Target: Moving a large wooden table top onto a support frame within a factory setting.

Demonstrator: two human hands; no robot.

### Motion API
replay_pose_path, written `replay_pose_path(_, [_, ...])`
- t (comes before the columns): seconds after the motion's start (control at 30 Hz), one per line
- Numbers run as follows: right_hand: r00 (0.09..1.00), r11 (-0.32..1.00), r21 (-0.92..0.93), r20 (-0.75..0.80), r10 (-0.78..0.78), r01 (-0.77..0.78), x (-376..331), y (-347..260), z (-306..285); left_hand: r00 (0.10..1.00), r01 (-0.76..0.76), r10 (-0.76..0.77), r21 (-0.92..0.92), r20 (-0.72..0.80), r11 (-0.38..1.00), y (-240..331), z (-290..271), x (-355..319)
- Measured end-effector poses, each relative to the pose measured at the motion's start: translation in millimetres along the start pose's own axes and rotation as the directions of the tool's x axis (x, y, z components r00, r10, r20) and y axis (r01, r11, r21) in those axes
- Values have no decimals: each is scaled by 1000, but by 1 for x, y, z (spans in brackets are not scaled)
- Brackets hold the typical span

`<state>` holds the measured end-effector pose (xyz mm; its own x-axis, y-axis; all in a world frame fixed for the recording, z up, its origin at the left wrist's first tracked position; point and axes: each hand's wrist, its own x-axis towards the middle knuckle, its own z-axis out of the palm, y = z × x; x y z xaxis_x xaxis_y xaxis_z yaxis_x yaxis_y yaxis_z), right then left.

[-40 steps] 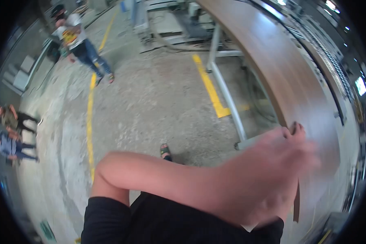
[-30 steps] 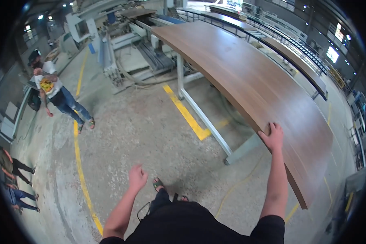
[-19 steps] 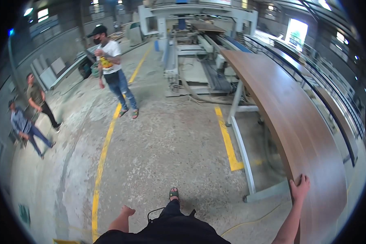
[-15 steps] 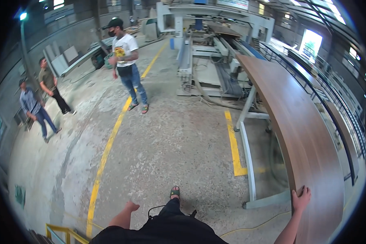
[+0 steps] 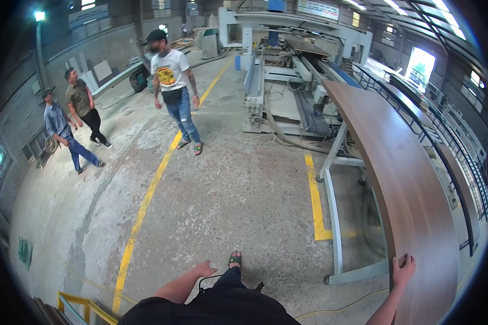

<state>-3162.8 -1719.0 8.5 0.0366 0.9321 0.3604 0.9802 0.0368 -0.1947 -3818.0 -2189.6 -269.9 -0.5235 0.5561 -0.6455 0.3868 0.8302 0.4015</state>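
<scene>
My right hand (image 5: 403, 272) is at the near left edge of a long brown wood-grain board (image 5: 412, 189), its fingers on the top face and closed around the edge. The board runs away from me on my right, on a pale metal frame stand (image 5: 335, 238). My left hand (image 5: 205, 268) is in front of my body, holding nothing, fingers loosely stretched toward the right. Below it one sandaled foot (image 5: 235, 260) shows on the concrete floor.
A large machine (image 5: 287, 103) stands ahead, with a hose on the floor. One person (image 5: 173, 81) in a white shirt stands ahead left; two more (image 5: 84, 105) are farther left. Black rails (image 5: 444, 157) run right of the board. A yellow frame (image 5: 87, 306) is at lower left.
My left hand has swung to the right and slightly up. My right hand stays at the board's edge. The person in white has lowered their arms, and the two people at left have shifted.
</scene>
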Motion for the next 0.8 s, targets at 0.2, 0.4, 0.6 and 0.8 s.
replay_pose_path(0.2, [998,999,17,-30,51,-51,-11,-1,-12,996,20,-26,73,86,997,-28,8,-11])
replay_pose_path(0.4, [996,995,27,-20,92,-92,-14,-13,-27,989,57,-74,130,131,990,-29,-4,-25])
replay_pose_path(0.6, [995,994,38,-7,101,-100,-11,-17,-34,993,-7,-3,88,115,996,-18,-2,-22])
replay_pose_path(0.8, [995,996,27,-49,87,-86,-11,-9,-29,990,-86,74,105,119,991,5,-7,-17])
